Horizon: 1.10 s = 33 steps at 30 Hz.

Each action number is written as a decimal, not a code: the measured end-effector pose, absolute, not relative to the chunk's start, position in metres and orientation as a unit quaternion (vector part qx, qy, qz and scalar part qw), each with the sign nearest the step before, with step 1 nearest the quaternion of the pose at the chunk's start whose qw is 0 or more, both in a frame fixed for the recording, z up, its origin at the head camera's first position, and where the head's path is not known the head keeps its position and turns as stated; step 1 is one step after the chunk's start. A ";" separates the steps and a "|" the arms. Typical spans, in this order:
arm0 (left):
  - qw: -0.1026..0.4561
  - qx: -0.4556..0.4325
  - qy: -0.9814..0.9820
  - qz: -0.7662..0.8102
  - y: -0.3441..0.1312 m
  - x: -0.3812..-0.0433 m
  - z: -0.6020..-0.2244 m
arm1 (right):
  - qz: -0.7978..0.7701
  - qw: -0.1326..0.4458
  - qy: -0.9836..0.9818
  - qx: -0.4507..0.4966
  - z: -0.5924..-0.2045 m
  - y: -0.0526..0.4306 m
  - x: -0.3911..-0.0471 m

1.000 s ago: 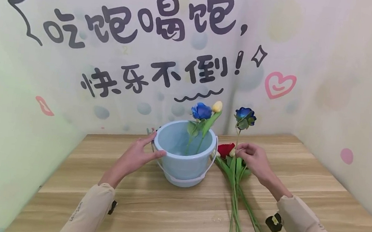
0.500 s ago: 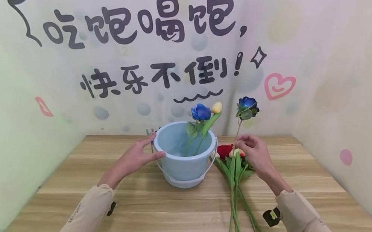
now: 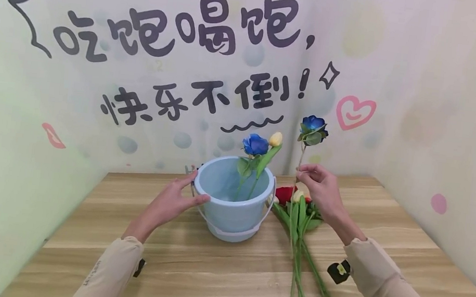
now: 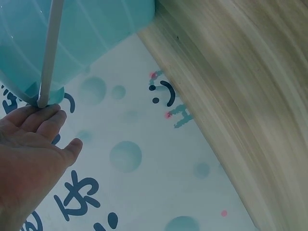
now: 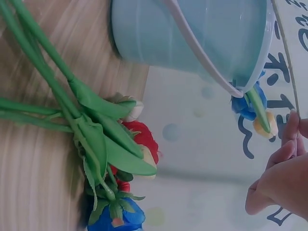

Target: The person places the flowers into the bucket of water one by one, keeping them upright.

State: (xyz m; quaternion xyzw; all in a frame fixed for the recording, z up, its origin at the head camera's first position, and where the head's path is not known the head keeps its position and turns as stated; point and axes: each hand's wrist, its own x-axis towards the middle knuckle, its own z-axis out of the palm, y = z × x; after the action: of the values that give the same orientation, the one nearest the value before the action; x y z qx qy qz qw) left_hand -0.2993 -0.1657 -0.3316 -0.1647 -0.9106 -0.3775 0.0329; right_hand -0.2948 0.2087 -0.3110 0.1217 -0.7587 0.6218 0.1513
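Your right hand (image 3: 322, 190) pinches the rose (image 3: 313, 130), left hand (image 3: 170, 202) spread on the bucket (image 3: 231, 215); lift straight, as it possibly touches the bunch (image 3: 301, 218).

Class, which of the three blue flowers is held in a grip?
The blue flower upright over the pile, its stem pinched by the right grip. A second is in the bucket; a third lies in the pile.
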 end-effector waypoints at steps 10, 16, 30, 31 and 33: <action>0.034 -0.167 -0.911 -0.375 -0.167 -0.301 -0.331 | 0.640 0.172 -0.741 0.107 -0.303 0.198 -0.299; 0.041 -0.173 -0.908 -0.380 -0.167 -0.301 -0.334 | 0.643 0.194 -0.735 0.100 -0.296 0.191 -0.303; 0.038 -0.165 -0.906 -0.388 -0.168 -0.299 -0.334 | 0.674 0.208 -0.705 0.068 -0.283 0.173 -0.310; 0.038 -0.166 -0.906 -0.388 -0.167 -0.299 -0.334 | 0.677 0.211 -0.702 0.064 -0.282 0.173 -0.311; 0.039 -0.170 -0.906 -0.387 -0.167 -0.299 -0.335 | 0.682 0.215 -0.697 0.058 -0.280 0.172 -0.312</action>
State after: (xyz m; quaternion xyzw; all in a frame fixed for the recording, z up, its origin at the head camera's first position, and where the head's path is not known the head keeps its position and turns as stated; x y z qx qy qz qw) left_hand -0.2992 -0.1675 -0.3349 -0.1696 -0.9056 -0.3868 0.0394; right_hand -0.3119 0.1717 -0.2798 0.0581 -0.6967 0.6818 0.2152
